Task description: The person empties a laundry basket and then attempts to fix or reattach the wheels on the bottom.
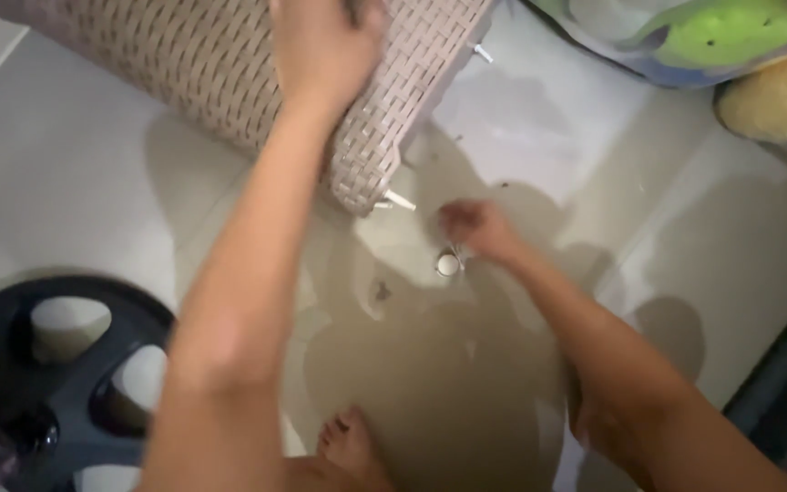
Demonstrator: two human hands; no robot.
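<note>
A small white caster wheel (pixel 448 264) sits on the pale tiled floor (pixel 75 173), right under the fingers of the right hand (pixel 474 228). The hand is bunched over it, fingertips drawn together on what looks like a thin metal stem rising from the wheel, though blur makes the contact hard to confirm; the grip appears pinched closed on that stem.

Just up and left of the wheel is the lower corner of a beige woven-pattern plastic cabinet (pixel 229 64), tipped over so its underside edge faces the camera. A short white peg (pixel 400 200) sticks out of that corner, near the right hand but apart from it. A second small peg (pixel 482 53) shows at the far corner.

The left hand (pixel 325 46) presses flat on the cabinet's woven face near the top of the picture, fingers spread over the surface; its fingertips are cut off by the frame edge, so how far they curl cannot be told.

A bare foot (pixel 350 446) stands on the floor at the bottom, partly hidden behind the left forearm. At lower left lies a black wheel-like disc with round openings (pixel 56 364), cut off by the frame. At upper right, a clear bag with green contents (pixel 721 32) and a yellowish round bundle (pixel 776 100) are both only partly in view.
</note>
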